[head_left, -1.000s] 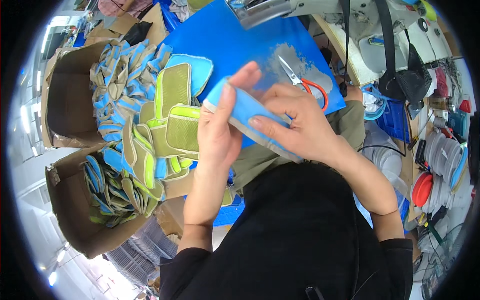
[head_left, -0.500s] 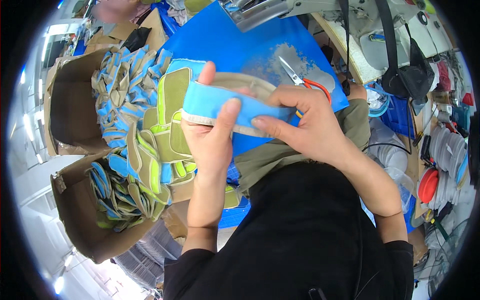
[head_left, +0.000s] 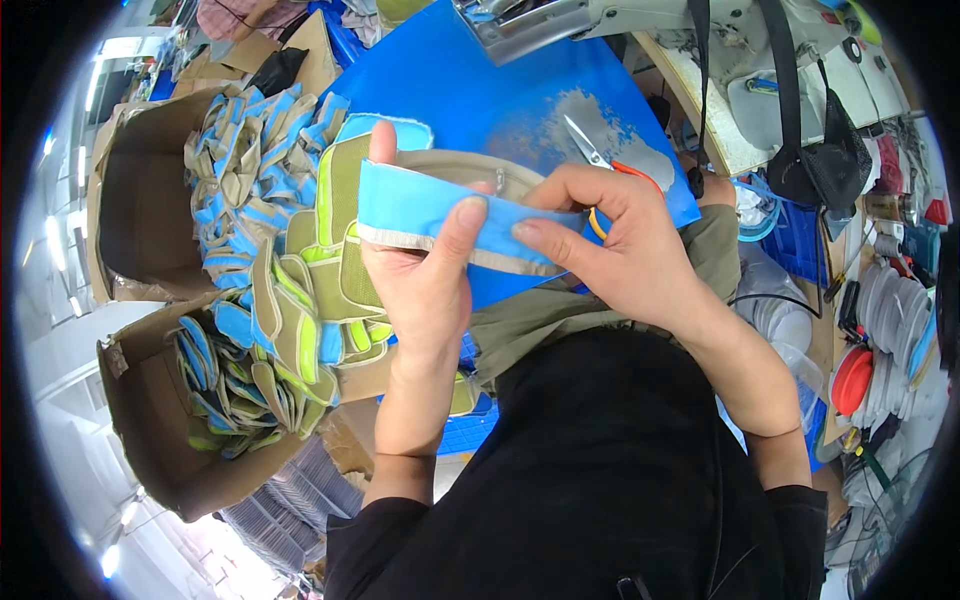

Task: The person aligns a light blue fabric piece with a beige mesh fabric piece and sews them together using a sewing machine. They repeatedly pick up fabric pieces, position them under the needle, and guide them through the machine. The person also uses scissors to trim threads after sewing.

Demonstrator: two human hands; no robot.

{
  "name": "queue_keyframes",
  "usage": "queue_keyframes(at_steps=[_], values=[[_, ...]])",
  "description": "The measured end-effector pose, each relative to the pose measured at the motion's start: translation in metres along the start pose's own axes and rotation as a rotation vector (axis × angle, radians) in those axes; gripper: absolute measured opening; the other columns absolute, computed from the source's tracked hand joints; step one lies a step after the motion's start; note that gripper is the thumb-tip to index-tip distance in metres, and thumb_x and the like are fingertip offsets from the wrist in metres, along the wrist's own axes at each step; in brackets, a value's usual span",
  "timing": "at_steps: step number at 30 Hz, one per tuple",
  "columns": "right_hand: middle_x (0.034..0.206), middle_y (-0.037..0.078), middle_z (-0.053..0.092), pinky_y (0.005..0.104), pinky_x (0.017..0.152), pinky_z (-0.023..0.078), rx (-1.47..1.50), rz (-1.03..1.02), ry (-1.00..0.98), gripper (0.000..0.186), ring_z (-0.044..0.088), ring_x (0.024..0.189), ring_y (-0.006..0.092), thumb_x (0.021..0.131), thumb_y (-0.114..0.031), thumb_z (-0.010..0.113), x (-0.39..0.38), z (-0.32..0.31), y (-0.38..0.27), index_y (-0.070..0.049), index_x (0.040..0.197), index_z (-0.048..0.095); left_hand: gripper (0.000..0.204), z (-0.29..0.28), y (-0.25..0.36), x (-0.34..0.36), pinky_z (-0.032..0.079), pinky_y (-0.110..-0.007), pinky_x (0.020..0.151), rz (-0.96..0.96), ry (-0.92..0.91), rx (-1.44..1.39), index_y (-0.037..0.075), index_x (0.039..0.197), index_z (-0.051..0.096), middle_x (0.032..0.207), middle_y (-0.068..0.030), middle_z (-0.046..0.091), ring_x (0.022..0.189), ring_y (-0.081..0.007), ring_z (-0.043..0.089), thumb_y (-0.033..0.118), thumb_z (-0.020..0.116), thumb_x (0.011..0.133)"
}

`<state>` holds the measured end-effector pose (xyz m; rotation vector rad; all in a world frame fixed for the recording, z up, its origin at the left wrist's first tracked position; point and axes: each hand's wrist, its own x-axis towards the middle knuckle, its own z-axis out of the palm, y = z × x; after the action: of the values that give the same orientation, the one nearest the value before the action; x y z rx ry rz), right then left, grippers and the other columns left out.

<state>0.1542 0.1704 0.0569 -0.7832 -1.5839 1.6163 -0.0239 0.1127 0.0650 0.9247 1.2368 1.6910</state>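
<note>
Stretched between my hands over the blue surface is a curved fabric band [head_left: 430,205], light blue on its outer face and beige inside, with a whitish lower edge. My left hand [head_left: 425,285] holds its left end, the thumb on the blue face and the other fingers behind. With thumb and fingers, my right hand [head_left: 620,245] pinches the band farther right. A pair of scissors [head_left: 590,140] with red-orange handles shows just behind my right hand; its handles are partly hidden, and I cannot tell whether the hand touches them.
To the left, blue-and-beige fabric pieces [head_left: 235,190] spill by an open cardboard box [head_left: 150,200]. Green-edged padded pieces [head_left: 300,340] pile nearer me, some in a second box [head_left: 165,460]. A sewing machine [head_left: 540,30] stands at the far side, above the blue surface [head_left: 450,70].
The band has shifted slightly left at its left end and its left edge stands more upright. Both hands keep their grip, with small finger movements.
</note>
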Motion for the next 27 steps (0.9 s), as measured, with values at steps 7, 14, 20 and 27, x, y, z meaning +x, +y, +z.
queue_keyframes(at_steps=[7, 14, 20, 27], values=[[0.077, -0.003, 0.063, 0.0211, 0.051, 0.041, -0.034, -0.012, -0.001, 0.014, 0.054, 0.062, 0.0023, 0.095, -0.014, 0.074, 0.002, 0.001, 0.000, -0.001, 0.095, 0.069, 0.097, 0.004, 0.001, 0.000, 0.052, -0.029, 0.092, -0.029, -0.056, 0.045, 0.004, 0.164, 0.020, 0.111, -0.0021, 0.060, 0.100, -0.0124, 0.063, -0.009, 0.074, 0.085], [0.079, 0.006, 0.068, 0.0289, 0.062, 0.048, 0.014, 0.045, -0.017, 0.014, 0.060, 0.070, 0.0101, 0.092, -0.011, 0.075, 0.004, 0.000, -0.007, 0.001, 0.095, 0.069, 0.097, 0.010, 0.004, -0.001, 0.051, -0.029, 0.093, -0.037, -0.022, -0.008, 0.004, 0.164, 0.020, 0.110, -0.0015, 0.060, 0.099, -0.0107, 0.062, -0.008, 0.075, 0.085], [0.077, 0.001, 0.066, 0.0264, 0.061, 0.046, 0.060, 0.007, -0.029, 0.016, 0.056, 0.070, 0.0056, 0.095, -0.015, 0.073, 0.008, 0.001, -0.001, 0.001, 0.096, 0.070, 0.098, 0.009, 0.005, 0.000, 0.052, -0.030, 0.093, -0.013, -0.042, -0.028, 0.004, 0.164, 0.020, 0.112, -0.0027, 0.061, 0.099, -0.0113, 0.063, -0.009, 0.076, 0.085], [0.077, 0.000, 0.066, 0.0257, 0.060, 0.044, 0.075, 0.004, -0.053, 0.015, 0.054, 0.069, 0.0045, 0.096, -0.014, 0.071, 0.012, 0.000, 0.002, 0.001, 0.097, 0.071, 0.096, 0.008, 0.005, 0.003, 0.051, -0.032, 0.097, -0.075, -0.015, -0.086, 0.005, 0.163, 0.023, 0.113, -0.0030, 0.062, 0.103, -0.0130, 0.063, -0.008, 0.076, 0.084]])
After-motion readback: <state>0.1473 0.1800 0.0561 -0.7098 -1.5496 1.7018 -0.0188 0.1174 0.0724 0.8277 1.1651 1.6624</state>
